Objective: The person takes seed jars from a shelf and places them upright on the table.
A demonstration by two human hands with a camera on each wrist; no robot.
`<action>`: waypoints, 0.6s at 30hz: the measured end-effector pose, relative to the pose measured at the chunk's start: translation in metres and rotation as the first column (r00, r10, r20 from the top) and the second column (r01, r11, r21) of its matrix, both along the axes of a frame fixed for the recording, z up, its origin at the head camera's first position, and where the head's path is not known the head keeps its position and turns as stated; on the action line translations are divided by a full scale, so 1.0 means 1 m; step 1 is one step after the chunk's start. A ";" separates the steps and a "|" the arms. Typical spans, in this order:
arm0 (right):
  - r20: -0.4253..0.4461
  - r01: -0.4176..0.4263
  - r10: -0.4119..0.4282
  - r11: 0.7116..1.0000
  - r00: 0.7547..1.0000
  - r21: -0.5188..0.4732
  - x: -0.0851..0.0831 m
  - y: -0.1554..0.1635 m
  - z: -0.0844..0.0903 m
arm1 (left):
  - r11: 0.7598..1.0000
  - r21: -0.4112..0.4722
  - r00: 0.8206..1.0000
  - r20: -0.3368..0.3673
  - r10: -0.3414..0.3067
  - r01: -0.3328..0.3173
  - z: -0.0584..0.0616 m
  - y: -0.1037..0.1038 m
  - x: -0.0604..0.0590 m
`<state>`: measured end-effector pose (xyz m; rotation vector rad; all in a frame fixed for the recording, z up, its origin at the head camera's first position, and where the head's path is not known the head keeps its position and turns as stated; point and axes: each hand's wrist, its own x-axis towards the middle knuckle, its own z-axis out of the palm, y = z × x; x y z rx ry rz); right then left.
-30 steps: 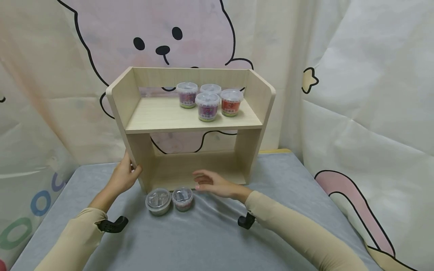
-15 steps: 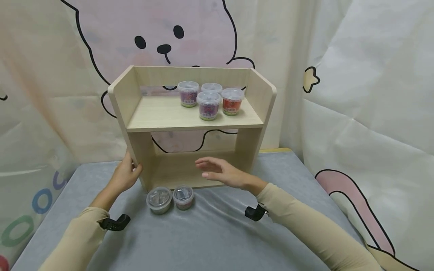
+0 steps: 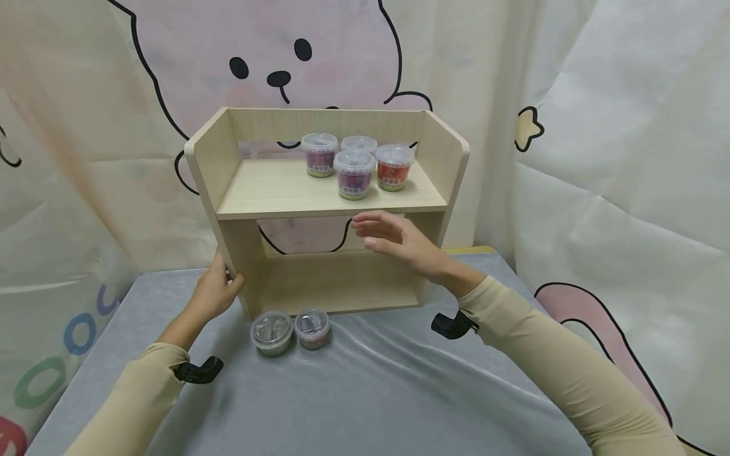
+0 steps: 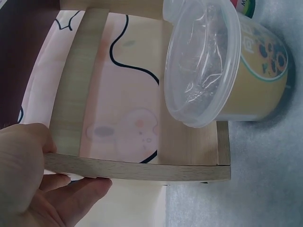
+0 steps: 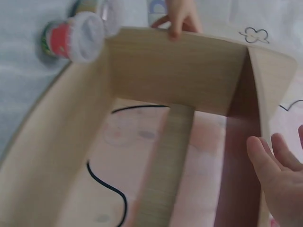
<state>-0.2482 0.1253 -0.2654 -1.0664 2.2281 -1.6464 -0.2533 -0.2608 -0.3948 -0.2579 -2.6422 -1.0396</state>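
Observation:
A pale wooden two-tier shelf (image 3: 336, 285) stands on the table. My left hand (image 3: 217, 288) grips the front edge of its left side panel, thumb on the inner side and fingers outside, as the left wrist view shows. My right hand (image 3: 402, 244) is raised before the shelf, just under the front edge of the upper board (image 3: 274, 202), fingers extended and holding nothing. On that board stand several lidded tubs, among them a purple tub (image 3: 354, 176) in front and a red tub (image 3: 393, 168) at right.
Two more lidded tubs, a larger tub (image 3: 272, 333) and a smaller tub (image 3: 312, 329), stand side by side on the grey tablecloth (image 3: 365, 399) before the shelf's lower left. Cartoon-printed curtains (image 3: 467, 63) hang behind and beside the table.
My right hand has risen and moved right, from near the lower board to the upper board's front edge. My left hand keeps its grip on the side panel. The tubs have stayed put.

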 end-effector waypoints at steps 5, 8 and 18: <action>-0.014 0.074 -0.075 0.997 0.997 -0.026 -0.003 0.008 0.022 | 1.000 0.000 1.000 -0.014 0.002 -0.002 0.002 0.003 -0.002; -0.010 0.112 -0.112 0.993 0.994 -0.046 -0.006 0.010 0.030 | 1.000 -0.010 1.000 -0.007 0.015 -0.016 0.003 0.005 -0.003; -0.059 0.258 -0.259 0.966 0.964 -0.022 -0.020 0.001 0.048 | 0.995 -0.034 0.994 -0.059 0.096 -0.098 -0.004 0.004 -0.002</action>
